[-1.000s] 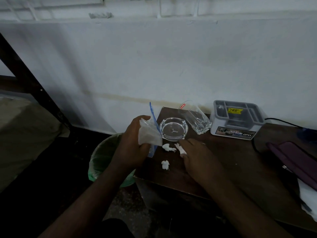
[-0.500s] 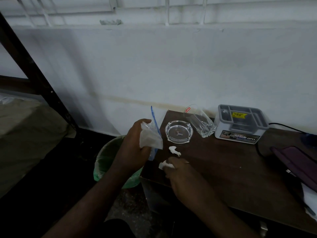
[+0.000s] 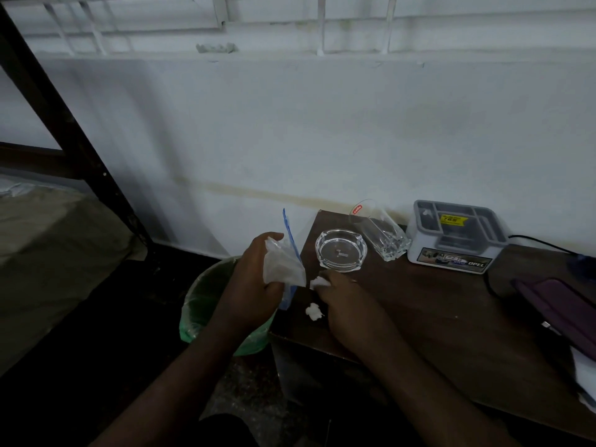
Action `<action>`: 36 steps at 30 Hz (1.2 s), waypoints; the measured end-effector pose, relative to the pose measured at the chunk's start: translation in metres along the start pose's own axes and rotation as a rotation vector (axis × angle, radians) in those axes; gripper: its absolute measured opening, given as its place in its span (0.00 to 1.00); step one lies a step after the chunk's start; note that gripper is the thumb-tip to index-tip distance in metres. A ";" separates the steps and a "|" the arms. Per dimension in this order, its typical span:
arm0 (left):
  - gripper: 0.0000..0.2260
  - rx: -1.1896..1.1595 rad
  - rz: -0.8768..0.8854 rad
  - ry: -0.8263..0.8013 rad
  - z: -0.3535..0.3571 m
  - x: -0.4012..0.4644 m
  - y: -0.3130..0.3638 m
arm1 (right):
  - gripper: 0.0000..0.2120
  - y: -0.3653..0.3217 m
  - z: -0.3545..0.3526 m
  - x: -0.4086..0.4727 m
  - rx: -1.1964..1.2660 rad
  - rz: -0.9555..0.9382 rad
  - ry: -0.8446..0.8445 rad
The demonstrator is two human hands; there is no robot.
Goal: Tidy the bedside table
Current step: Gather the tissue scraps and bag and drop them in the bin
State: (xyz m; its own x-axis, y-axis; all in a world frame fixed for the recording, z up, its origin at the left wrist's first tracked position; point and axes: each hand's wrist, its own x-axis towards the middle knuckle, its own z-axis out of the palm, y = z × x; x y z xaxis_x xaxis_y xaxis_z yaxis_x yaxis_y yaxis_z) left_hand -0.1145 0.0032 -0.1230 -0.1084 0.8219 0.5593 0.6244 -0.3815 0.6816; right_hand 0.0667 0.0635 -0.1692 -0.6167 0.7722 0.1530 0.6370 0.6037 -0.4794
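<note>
Dark bedside table (image 3: 419, 311): left hand (image 3: 254, 279) holds zip bag (image 3: 285, 259) upright.

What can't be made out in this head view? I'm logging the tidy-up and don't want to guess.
- Right hand fingertips: curled under, so the grip on the paper scrap is partly hidden.
- Plastic bag contents: film too cloudy, left hand covers part.
- Bin inside: dark, blocked by the left arm.
- Purple case: cut by the right edge.
- Organiser box yellow label: too small.
</note>
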 end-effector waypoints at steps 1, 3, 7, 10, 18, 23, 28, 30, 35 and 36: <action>0.22 -0.003 -0.002 0.008 -0.001 -0.001 -0.002 | 0.16 -0.002 -0.001 -0.002 -0.020 -0.046 0.020; 0.23 -0.008 0.004 0.022 -0.002 -0.003 -0.002 | 0.16 -0.007 -0.006 -0.006 -0.009 -0.082 0.050; 0.25 0.013 0.012 0.033 -0.003 -0.004 0.001 | 0.22 -0.013 -0.009 -0.012 0.087 -0.075 0.059; 0.24 0.007 0.012 0.037 -0.002 -0.004 -0.001 | 0.18 -0.008 0.002 -0.013 0.006 -0.112 0.021; 0.20 -0.022 -0.096 0.207 -0.016 0.003 -0.014 | 0.10 -0.034 -0.008 0.021 0.363 -0.064 0.324; 0.26 -0.162 -0.779 0.349 -0.027 0.016 -0.052 | 0.11 -0.082 0.021 0.097 0.864 0.323 0.141; 0.20 -0.184 -0.978 0.405 -0.028 0.008 -0.096 | 0.14 -0.096 0.077 0.142 0.646 0.396 -0.023; 0.23 -0.176 -1.045 0.401 -0.029 0.004 -0.112 | 0.17 -0.097 0.092 0.152 0.631 0.392 -0.105; 0.15 -0.190 -1.206 0.363 -0.032 -0.007 -0.135 | 0.15 -0.080 0.103 0.164 0.702 0.550 -0.364; 0.08 -0.198 -1.202 0.373 -0.031 -0.010 -0.136 | 0.14 -0.076 0.103 0.163 0.733 0.573 -0.378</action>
State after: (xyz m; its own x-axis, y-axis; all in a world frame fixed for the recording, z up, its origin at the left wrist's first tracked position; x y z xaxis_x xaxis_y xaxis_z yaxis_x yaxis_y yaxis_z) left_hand -0.2224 0.0339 -0.2067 -0.7534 0.5360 -0.3809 -0.1400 0.4352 0.8894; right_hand -0.1303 0.1231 -0.1972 -0.4940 0.7173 -0.4913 0.5201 -0.2090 -0.8281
